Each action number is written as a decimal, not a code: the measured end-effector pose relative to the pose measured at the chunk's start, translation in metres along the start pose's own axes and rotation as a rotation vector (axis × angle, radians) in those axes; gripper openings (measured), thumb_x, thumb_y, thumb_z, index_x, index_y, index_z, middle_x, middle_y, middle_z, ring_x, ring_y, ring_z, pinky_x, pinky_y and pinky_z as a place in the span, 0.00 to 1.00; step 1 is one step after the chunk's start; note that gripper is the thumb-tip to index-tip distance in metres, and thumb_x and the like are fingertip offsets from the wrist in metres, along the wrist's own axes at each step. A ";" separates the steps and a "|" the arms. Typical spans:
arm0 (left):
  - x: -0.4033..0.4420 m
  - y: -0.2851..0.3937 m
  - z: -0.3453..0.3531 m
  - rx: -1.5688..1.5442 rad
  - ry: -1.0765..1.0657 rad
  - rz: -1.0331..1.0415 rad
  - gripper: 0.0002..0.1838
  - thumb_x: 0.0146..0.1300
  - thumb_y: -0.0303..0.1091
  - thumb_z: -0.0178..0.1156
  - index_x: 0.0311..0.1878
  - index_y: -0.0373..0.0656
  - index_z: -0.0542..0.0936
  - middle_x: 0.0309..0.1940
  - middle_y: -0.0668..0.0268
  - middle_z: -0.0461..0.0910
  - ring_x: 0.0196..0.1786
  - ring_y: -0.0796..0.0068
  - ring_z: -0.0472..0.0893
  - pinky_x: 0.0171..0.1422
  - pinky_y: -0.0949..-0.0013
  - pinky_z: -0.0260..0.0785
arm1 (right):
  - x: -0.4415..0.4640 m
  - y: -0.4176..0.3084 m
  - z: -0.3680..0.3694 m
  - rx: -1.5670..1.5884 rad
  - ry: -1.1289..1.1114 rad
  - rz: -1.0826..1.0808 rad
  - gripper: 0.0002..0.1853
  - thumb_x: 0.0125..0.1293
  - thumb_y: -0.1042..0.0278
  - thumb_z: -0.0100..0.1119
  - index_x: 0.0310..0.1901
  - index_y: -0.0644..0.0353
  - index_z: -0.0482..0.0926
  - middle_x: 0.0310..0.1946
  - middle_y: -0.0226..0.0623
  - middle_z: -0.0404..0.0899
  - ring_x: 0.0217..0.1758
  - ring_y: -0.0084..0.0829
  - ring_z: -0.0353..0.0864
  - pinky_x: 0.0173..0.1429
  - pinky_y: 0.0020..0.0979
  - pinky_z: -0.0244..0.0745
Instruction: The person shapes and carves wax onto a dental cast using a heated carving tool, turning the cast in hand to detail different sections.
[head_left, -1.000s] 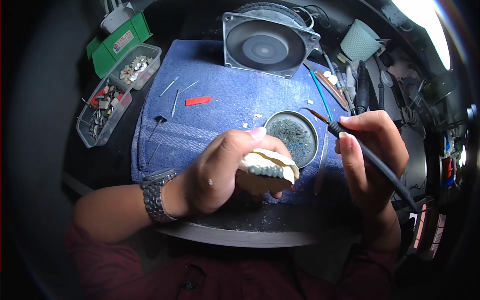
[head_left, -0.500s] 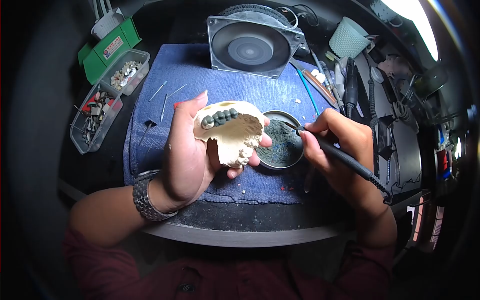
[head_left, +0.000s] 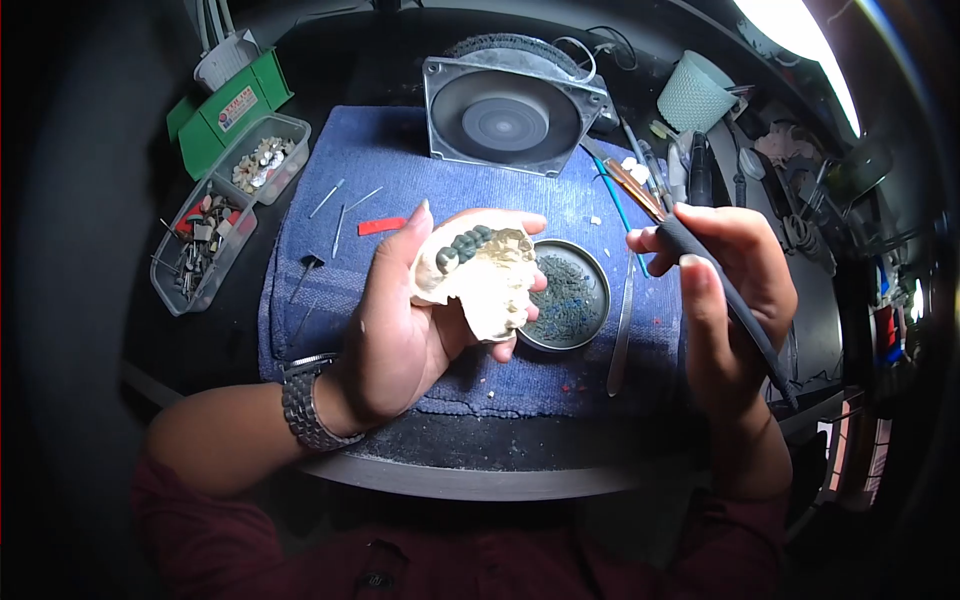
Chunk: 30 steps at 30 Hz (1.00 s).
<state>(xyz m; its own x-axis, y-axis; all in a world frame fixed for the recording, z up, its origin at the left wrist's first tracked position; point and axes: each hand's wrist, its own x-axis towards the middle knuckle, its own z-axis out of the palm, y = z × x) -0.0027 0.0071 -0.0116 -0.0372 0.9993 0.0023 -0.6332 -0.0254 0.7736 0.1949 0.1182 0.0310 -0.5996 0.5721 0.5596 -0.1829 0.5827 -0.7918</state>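
My left hand (head_left: 395, 330) is wrapped round a cream dental model (head_left: 485, 285), its tooth side turned up. Dark green wax teeth (head_left: 466, 246) sit along the model's upper left edge. In my right hand (head_left: 735, 290) is a black corded wax pen (head_left: 715, 265), gripped between thumb and fingers, its metal tip pointing up and left, apart from the model. Between the hands, partly behind the model, a round tin (head_left: 567, 297) of dark green wax scraps rests on the blue towel (head_left: 390, 160).
A square fan (head_left: 508, 118) stands at the towel's back edge. Left are a clear two-part box (head_left: 215, 270) and a green box (head_left: 228, 108). A red piece (head_left: 380, 226) and thin tools lie on the towel. A metal spatula (head_left: 622, 345) and a textured cup (head_left: 695, 92) are on the right.
The model was turned from edge-on to tooth side up, then shifted slightly right. My right hand dipped the pen's tip to the tin, then lifted it away to the upper right.
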 end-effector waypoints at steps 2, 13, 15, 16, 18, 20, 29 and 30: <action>0.000 -0.001 0.004 0.009 0.006 0.057 0.43 0.71 0.64 0.26 0.68 0.30 0.59 0.45 0.52 0.78 0.46 0.66 0.80 0.43 0.63 0.76 | -0.003 -0.001 -0.001 0.024 -0.015 -0.063 0.15 0.66 0.77 0.58 0.51 0.74 0.71 0.43 0.48 0.78 0.49 0.35 0.83 0.57 0.32 0.77; -0.001 -0.001 0.009 0.339 0.046 0.335 0.56 0.50 0.57 0.71 0.71 0.31 0.52 0.54 0.65 0.69 0.59 0.75 0.73 0.66 0.62 0.68 | -0.009 -0.008 -0.001 -0.206 -0.106 -0.290 0.21 0.66 0.54 0.62 0.50 0.60 0.67 0.38 0.44 0.76 0.41 0.34 0.82 0.42 0.27 0.78; 0.000 -0.001 0.006 0.381 0.042 0.374 0.55 0.51 0.55 0.72 0.71 0.31 0.53 0.56 0.65 0.70 0.59 0.75 0.74 0.65 0.64 0.69 | -0.010 -0.009 0.000 -0.160 -0.120 -0.288 0.20 0.65 0.59 0.62 0.49 0.62 0.68 0.38 0.45 0.77 0.41 0.34 0.82 0.41 0.26 0.78; 0.000 -0.002 0.005 0.401 0.040 0.393 0.55 0.51 0.54 0.72 0.71 0.32 0.53 0.56 0.65 0.70 0.59 0.75 0.74 0.64 0.64 0.70 | -0.010 -0.009 0.000 -0.127 -0.132 -0.295 0.19 0.64 0.63 0.63 0.49 0.63 0.69 0.38 0.47 0.77 0.41 0.35 0.82 0.41 0.27 0.78; 0.000 -0.002 0.006 0.350 0.039 0.413 0.54 0.49 0.51 0.74 0.71 0.33 0.53 0.57 0.65 0.71 0.59 0.75 0.75 0.63 0.65 0.71 | -0.009 -0.007 -0.001 -0.047 -0.169 -0.336 0.18 0.60 0.73 0.65 0.49 0.68 0.70 0.38 0.51 0.77 0.41 0.39 0.83 0.45 0.33 0.80; -0.001 -0.002 0.007 0.315 0.041 0.430 0.54 0.47 0.48 0.76 0.70 0.34 0.54 0.57 0.64 0.71 0.58 0.74 0.76 0.63 0.66 0.72 | -0.008 -0.005 -0.001 0.007 -0.197 -0.367 0.19 0.58 0.79 0.66 0.49 0.70 0.70 0.38 0.53 0.77 0.41 0.42 0.84 0.46 0.37 0.81; -0.005 0.002 0.008 0.323 0.049 0.396 0.54 0.41 0.45 0.77 0.69 0.37 0.57 0.53 0.64 0.75 0.53 0.73 0.80 0.58 0.69 0.77 | -0.015 -0.008 0.004 0.114 -0.291 -0.287 0.21 0.58 0.77 0.66 0.51 0.63 0.68 0.39 0.49 0.75 0.53 0.58 0.80 0.61 0.56 0.73; -0.005 0.001 0.008 0.305 0.052 0.386 0.55 0.40 0.45 0.77 0.69 0.37 0.57 0.52 0.64 0.76 0.52 0.73 0.80 0.58 0.69 0.77 | -0.015 -0.008 0.004 0.112 -0.301 -0.289 0.20 0.59 0.76 0.65 0.51 0.63 0.68 0.39 0.48 0.74 0.53 0.59 0.79 0.61 0.57 0.72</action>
<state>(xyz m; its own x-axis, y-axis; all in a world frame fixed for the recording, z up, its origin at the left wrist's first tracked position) 0.0031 0.0027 -0.0052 -0.2675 0.9156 0.3001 -0.3103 -0.3767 0.8728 0.2022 0.1026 0.0277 -0.7088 0.1907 0.6791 -0.4501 0.6190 -0.6436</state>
